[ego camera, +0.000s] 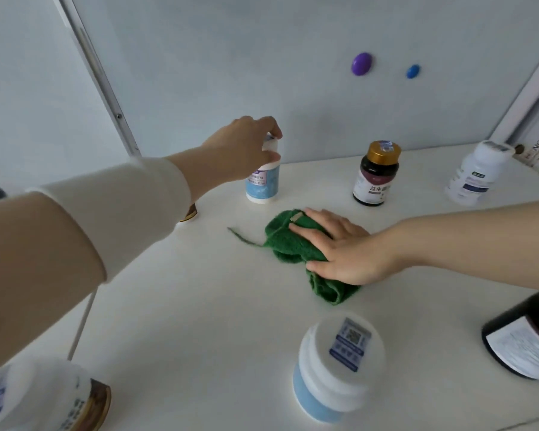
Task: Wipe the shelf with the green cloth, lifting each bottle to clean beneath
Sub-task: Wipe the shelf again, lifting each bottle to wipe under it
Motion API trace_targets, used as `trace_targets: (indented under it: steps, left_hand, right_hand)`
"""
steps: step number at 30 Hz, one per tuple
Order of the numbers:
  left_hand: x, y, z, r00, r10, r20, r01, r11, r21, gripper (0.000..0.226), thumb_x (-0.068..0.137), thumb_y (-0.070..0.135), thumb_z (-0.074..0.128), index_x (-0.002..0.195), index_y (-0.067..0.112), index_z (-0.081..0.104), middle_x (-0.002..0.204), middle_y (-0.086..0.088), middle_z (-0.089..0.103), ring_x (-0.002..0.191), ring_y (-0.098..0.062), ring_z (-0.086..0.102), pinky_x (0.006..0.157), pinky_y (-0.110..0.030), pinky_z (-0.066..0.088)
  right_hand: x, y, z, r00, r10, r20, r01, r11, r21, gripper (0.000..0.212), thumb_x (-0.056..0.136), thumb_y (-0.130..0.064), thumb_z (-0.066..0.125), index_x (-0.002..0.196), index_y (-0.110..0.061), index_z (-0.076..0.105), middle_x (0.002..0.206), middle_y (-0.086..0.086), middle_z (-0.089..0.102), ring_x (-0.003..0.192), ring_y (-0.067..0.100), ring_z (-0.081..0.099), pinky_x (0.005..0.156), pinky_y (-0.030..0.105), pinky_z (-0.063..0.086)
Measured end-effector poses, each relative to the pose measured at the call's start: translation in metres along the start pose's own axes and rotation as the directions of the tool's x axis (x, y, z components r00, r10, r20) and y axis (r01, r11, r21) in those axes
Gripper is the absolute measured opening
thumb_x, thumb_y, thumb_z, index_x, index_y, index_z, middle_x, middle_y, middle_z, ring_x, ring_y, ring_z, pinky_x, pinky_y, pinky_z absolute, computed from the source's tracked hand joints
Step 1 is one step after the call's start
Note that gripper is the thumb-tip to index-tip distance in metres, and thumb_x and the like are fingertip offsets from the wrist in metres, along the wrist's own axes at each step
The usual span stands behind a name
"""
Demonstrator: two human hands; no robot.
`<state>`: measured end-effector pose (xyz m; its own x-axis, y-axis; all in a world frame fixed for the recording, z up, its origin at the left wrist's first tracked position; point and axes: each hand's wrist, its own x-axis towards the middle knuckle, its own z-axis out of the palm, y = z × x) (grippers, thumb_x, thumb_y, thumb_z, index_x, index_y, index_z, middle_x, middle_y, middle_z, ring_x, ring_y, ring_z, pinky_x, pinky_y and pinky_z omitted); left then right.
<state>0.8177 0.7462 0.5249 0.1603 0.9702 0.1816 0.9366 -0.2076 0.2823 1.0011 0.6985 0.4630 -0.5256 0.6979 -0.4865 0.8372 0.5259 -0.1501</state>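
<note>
A crumpled green cloth (293,244) lies on the white shelf (184,306), near its middle. My right hand (343,247) presses flat on the cloth with straight fingers. Behind and to the left stands a white bottle with a light blue label (263,185). My left hand (243,147) grips its white cap from above, fingers curled round it. The bottle's base still touches the shelf.
A dark bottle with a gold cap (375,174) and a white bottle (476,175) stand at the back right. A blue-and-white jar (336,368) stands in front, a dark bottle (526,337) at the right edge, another white bottle (38,396) at bottom left. Two magnets (361,64) stick to the back wall.
</note>
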Motion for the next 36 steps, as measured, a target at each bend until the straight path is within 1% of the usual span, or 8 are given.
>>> trace_targets:
  steps: [10,15,18,21,23,26,30,36]
  left_hand:
    - [0.004,0.0,0.008,0.999,-0.029,-0.036,0.03,0.999,0.038,0.04,0.089,0.032,0.052,0.126,0.022,0.045,0.122,-0.011,0.05,0.111,-0.03,0.048,0.08,-0.032,0.035]
    - [-0.018,0.017,-0.002,0.996,-0.085,-0.006,0.086,0.994,0.065,0.053,0.09,0.037,0.049,0.139,0.023,0.032,0.148,-0.006,0.031,0.134,-0.026,0.031,0.109,-0.038,0.026]
    - [-0.055,0.051,-0.021,0.991,0.001,-0.132,-0.009,0.998,-0.06,0.047,0.09,0.039,0.048,0.135,0.029,0.039,0.147,0.001,0.035,0.132,-0.018,0.036,0.106,-0.027,0.029]
    - [-0.132,0.085,-0.031,0.976,0.132,-0.173,-0.186,0.918,-0.35,0.031,0.087,0.046,0.051,0.117,0.04,0.055,0.116,0.022,0.059,0.109,0.002,0.055,0.084,-0.004,0.04]
    - [-0.189,0.099,-0.021,0.971,0.169,-0.167,-0.226,0.876,-0.425,0.033,0.08,0.058,0.051,0.111,0.047,0.055,0.111,0.028,0.06,0.104,0.012,0.054,0.088,-0.004,0.039]
    - [-0.234,0.107,0.014,0.983,0.06,-0.171,-0.133,0.88,-0.456,0.046,0.07,0.063,0.052,0.113,0.047,0.049,0.117,0.023,0.056,0.107,0.005,0.053,0.093,-0.016,0.042]
    - [-0.233,0.119,0.035,0.976,-0.115,-0.187,-0.002,0.847,-0.531,0.044,0.078,0.027,0.065,0.113,0.039,0.043,0.118,0.006,0.054,0.102,-0.015,0.056,0.094,-0.038,0.047]
    - [-0.242,0.091,-0.033,0.868,-0.247,-0.431,-0.094,0.77,-0.631,0.033,0.078,0.026,0.065,0.101,0.045,0.051,0.094,0.024,0.059,0.083,-0.002,0.063,0.072,-0.021,0.054]
  right_hand:
    - [0.032,-0.003,0.0,0.962,0.22,-0.16,-0.203,0.972,0.119,0.063,0.094,-0.05,0.023,0.144,-0.033,-0.011,0.151,-0.004,-0.028,0.14,0.019,-0.023,0.114,0.04,-0.004]
    - [0.025,-0.004,0.011,0.937,0.198,-0.287,-0.152,0.973,0.173,0.058,0.093,-0.052,0.02,0.144,-0.037,-0.005,0.153,-0.005,-0.022,0.141,0.019,-0.018,0.114,0.039,-0.003]
    - [0.018,-0.006,0.015,0.919,0.17,-0.357,-0.111,0.978,0.179,0.054,0.094,-0.05,0.019,0.143,-0.042,-0.003,0.155,-0.003,-0.017,0.143,0.021,-0.013,0.114,0.039,0.0]
    - [0.011,-0.007,0.019,0.899,0.136,-0.416,-0.069,0.983,0.172,0.052,0.094,-0.049,0.021,0.143,-0.038,0.01,0.156,-0.001,-0.01,0.143,0.023,-0.005,0.115,0.041,0.006]
    - [0.008,-0.008,0.021,0.873,0.122,-0.472,-0.039,0.982,0.183,0.052,0.094,-0.047,0.025,0.144,-0.034,0.014,0.156,-0.002,-0.006,0.144,0.022,0.001,0.116,0.041,0.011]
    - [0.002,-0.006,0.025,0.887,0.063,-0.458,-0.011,0.993,0.116,0.054,0.095,-0.031,0.029,0.145,-0.031,0.01,0.156,-0.002,-0.013,0.143,0.023,-0.006,0.116,0.041,0.006]
    - [-0.02,-0.014,0.038,0.879,-0.011,-0.477,0.064,0.993,0.095,0.055,0.093,-0.026,0.034,0.145,-0.024,0.015,0.156,-0.001,0.0,0.142,0.026,0.002,0.115,0.042,0.008]
    - [-0.085,-0.063,0.095,0.77,-0.316,-0.555,0.347,0.936,-0.052,0.044,0.092,-0.04,0.041,0.135,-0.032,0.04,0.146,-0.004,0.032,0.128,0.023,0.031,0.105,0.039,0.027]
